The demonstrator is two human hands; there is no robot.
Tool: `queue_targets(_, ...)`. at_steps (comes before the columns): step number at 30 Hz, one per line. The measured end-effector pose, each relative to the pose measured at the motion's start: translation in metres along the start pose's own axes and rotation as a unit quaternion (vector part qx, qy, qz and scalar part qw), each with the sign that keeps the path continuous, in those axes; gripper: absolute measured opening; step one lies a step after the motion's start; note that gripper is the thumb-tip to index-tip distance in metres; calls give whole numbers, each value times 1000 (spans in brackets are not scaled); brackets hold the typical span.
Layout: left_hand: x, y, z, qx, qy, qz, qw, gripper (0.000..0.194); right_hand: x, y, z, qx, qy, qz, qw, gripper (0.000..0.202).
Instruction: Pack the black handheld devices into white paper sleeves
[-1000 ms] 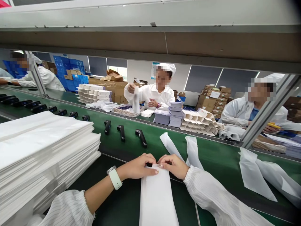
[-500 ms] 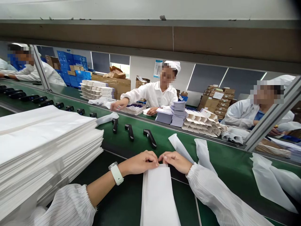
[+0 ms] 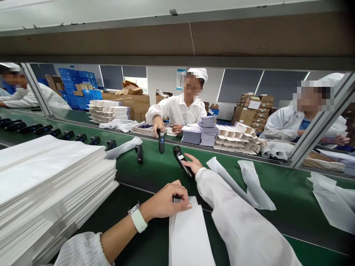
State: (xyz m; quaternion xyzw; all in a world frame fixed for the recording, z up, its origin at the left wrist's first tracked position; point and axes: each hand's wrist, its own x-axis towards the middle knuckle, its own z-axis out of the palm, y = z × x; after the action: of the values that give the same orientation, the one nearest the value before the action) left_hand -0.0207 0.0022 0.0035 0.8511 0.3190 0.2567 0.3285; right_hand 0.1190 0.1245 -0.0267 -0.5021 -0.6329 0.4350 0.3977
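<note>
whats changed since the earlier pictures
The right hand left the white sheets and moved forward to a black device, fingers against it. Opposite, a co-worker's hand now grips another black device. The left hand stayed at the sheets' top end; the tall stack is unchanged.

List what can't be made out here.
All in the head view:
- Underside of the black device at the right hand: hidden by its own body.
- Near end of the white pile at the left hand: cut off by the bottom edge.
- Wording on the wall notice: too small.
</note>
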Motion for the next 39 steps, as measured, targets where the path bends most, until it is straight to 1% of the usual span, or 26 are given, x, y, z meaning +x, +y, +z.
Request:
queue_targets(2,1,-1,0,-2,-3,-1,1000,19,-20,-13,-17,95,-51,-15,994,57)
queue_targets(3,1,-1,-1,-7,-1,-3,1000,19,-31,-20,-25,156,-84,-23,984,62)
queue_targets(5,2,-1,-1,-22,9,-11,1000,20,-52,-32,-37,271,-143,-31,951,71)
queue_targets(6,3,0,0,-30,15,-15,999,20,-61,-36,-41,310,-161,-32,937,74)
queue_targets(9,3,2,0,-54,32,-24,998,20,-75,-41,-44,357,-164,-39,919,75)
queue_targets(12,4,2,2,-81,54,-26,995,21,-76,-39,-43,379,-148,-47,912,66)
queue_targets(14,5,2,3,-116,75,-29,990,21,-75,-38,-42,382,-147,-41,912,52)
queue_targets(17,8,5,5,-210,111,-44,970,22,-78,-35,-41,371,-182,-14,911,29)
queue_targets(18,10,7,5,-238,127,-51,962,22,-80,-34,-39,359,-198,-1,912,26)
queue_targets(20,14,12,6,-270,162,-64,947,22,-84,-28,-34,324,-231,24,917,29)
queue_targets(22,17,17,6,-285,186,-82,937,24,-87,-22,-29,291,-267,50,918,40)
queue_targets(24,20,21,7,-298,193,-96,930,25,-90,-18,-26,275,-304,75,909,48)
queue_targets(26,21,23,8,-299,199,-88,929,26,-92,-16,-26,270,-325,92,902,49)
queue_targets(27,21,23,9,-297,201,-81,930,25,-93,-17,-27,266,-324,93,903,47)
queue_targets(29,19,20,11,-309,191,-89,927,24,-94,-22,-28,255,-300,83,916,41)
queue_targets(31,17,18,13,-339,162,-131,917,33,-94,-29,-29,244,-258,63,933,39)
queue_targets(33,15,19,15,-346,121,-167,916,54,-93,-40,-31,246,-212,45,945,40)
queue_targets(35,12,23,17,-312,72,-189,928,82,-88,-50,-39,257,-155,11,954,39)
queue_targets(36,11,27,18,-285,51,-198,936,92,-83,-54,-46,256,-114,-12,960,39)
queue_targets(37,10,31,19,-256,37,-209,943,99,-77,-56,-55,236,-52,-37,970,40)
queue_targets(38,9,35,20,-226,32,-217,949,100,-69,-56,-67,199,28,-60,978,41)
queue_targets(39,7,38,21,-194,32,-222,955,98,-60,-54,-81,152,118,-76,978,42)
